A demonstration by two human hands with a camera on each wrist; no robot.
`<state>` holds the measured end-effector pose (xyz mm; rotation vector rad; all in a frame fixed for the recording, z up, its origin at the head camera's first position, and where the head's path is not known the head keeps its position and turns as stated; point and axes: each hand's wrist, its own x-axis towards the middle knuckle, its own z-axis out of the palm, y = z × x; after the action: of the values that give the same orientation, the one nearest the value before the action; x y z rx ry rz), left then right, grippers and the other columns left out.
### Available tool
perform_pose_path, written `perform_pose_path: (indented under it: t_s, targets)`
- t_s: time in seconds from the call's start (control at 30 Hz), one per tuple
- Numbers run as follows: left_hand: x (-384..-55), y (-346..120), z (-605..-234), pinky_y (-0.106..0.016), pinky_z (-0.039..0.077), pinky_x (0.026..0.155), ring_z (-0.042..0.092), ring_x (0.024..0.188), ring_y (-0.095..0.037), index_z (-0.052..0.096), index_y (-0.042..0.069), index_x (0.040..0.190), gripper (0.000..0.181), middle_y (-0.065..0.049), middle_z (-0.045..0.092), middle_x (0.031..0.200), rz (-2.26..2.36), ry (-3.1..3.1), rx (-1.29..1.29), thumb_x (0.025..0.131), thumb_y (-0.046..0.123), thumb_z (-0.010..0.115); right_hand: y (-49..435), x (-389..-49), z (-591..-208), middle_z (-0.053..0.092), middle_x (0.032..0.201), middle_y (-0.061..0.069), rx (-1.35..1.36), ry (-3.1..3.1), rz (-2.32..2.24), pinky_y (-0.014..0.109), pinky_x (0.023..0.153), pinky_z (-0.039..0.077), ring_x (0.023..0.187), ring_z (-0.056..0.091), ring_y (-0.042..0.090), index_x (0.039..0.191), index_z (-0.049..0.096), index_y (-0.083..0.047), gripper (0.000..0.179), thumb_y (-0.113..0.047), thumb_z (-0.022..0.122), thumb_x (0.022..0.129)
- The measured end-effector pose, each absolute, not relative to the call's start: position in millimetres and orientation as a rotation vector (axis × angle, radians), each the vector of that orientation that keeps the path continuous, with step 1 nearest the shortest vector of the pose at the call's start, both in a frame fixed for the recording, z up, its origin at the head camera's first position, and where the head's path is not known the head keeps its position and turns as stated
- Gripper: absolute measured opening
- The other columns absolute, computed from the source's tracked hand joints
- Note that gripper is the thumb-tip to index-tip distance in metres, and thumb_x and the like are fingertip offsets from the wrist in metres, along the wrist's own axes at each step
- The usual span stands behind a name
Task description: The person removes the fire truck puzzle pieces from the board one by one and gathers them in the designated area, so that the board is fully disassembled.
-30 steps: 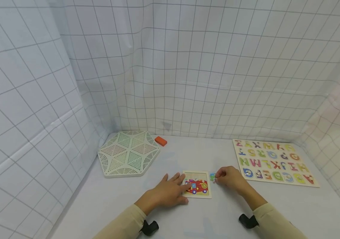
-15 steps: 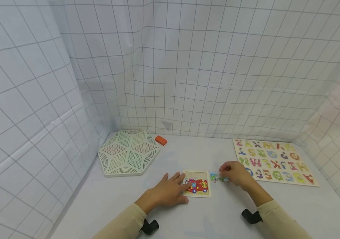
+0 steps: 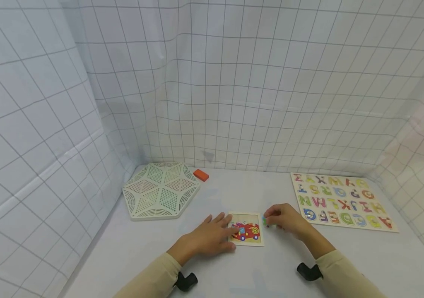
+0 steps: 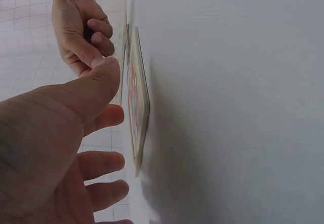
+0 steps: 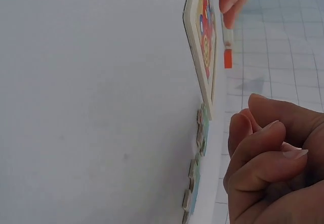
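A small square wooden jigsaw puzzle [image 3: 246,243] with a red car picture lies on the table; its upper part shows bare wood. My left hand [image 3: 212,236] spreads flat at its left side, fingertips over the frame and the car. To the puzzle's right, my right hand [image 3: 284,219] hovers with curled fingers, and nothing shows between them. Under it in the head view peeks a green-blue jigsaw piece [image 3: 264,220]. From the right wrist, this piece [image 5: 203,127] lies by the puzzle's corner, with another jigsaw piece [image 5: 192,186] beside it on the table; the head view hides that one behind my hand.
A wooden alphabet board [image 3: 340,203] with coloured letters lies at the right. At the back left rests a white hexagonal perforated board [image 3: 160,191], with an orange block [image 3: 201,175] beside it. White gridded curtains [image 3: 234,91] enclose the table [image 3: 230,277].
My right hand moved right and away from the nearer piece, uncovering a second piece, then came back left over both. My left hand has stayed in place on the puzzle.
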<state>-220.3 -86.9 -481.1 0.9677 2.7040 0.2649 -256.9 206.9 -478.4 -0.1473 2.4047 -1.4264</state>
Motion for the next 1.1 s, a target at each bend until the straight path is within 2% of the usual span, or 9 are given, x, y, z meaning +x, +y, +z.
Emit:
perform_pose_path:
  t_s: [0.2, 0.53, 0.83, 1.1]
  targets:
    - [-218, -72, -470, -0.060, 0.025, 0.120, 0.024, 0.155, -0.027, 0.049, 0.038, 0.152, 0.059, -0.002, 0.034, 0.165, 0.293, 2.689, 0.999, 0.098, 0.060, 0.056, 196, -255, -486, 0.061, 0.085, 0.004, -0.217, 2.384, -1.379, 0.025, 0.052, 0.039, 0.066, 0.051, 0.017, 0.105, 0.071, -0.004, 0.017, -0.012, 0.073, 0.090]
    - [-215, -58, -472, -0.063, 0.030, 0.115, 0.031, 0.152, -0.033, 0.052, 0.039, 0.149, 0.055, -0.003, 0.038, 0.163, 0.205, 2.688, 1.076, 0.098, 0.060, 0.055, 182, -251, -485, 0.052, 0.078, 0.003, -0.260, 2.414, -1.311, 0.026, 0.052, 0.038, 0.061, 0.045, 0.016, 0.105, 0.071, -0.005, 0.017, -0.008, 0.074, 0.089]
    - [-214, -52, -480, -0.065, 0.029, 0.115, 0.031, 0.152, -0.033, 0.050, 0.044, 0.149, 0.054, 0.003, 0.035, 0.164, 0.184, 2.681, 1.086, 0.097, 0.059, 0.057, 180, -253, -489, 0.053, 0.080, 0.002, -0.259, 2.505, -1.251, 0.029, 0.061, 0.040, 0.073, 0.050, 0.017, 0.100, 0.072, -0.007, 0.018, -0.004, 0.075, 0.082]
    - [-210, -53, -479, -0.067, 0.030, 0.114, 0.032, 0.152, -0.033, 0.049, 0.045, 0.149, 0.056, 0.004, 0.035, 0.164, 0.169, 2.682, 1.076, 0.096, 0.060, 0.059, 178, -253, -491, 0.055, 0.080, 0.002, -0.255, 2.560, -1.218, 0.033, 0.068, 0.039, 0.079, 0.051, 0.018, 0.095, 0.072, -0.008, 0.015, -0.006, 0.078, 0.082]
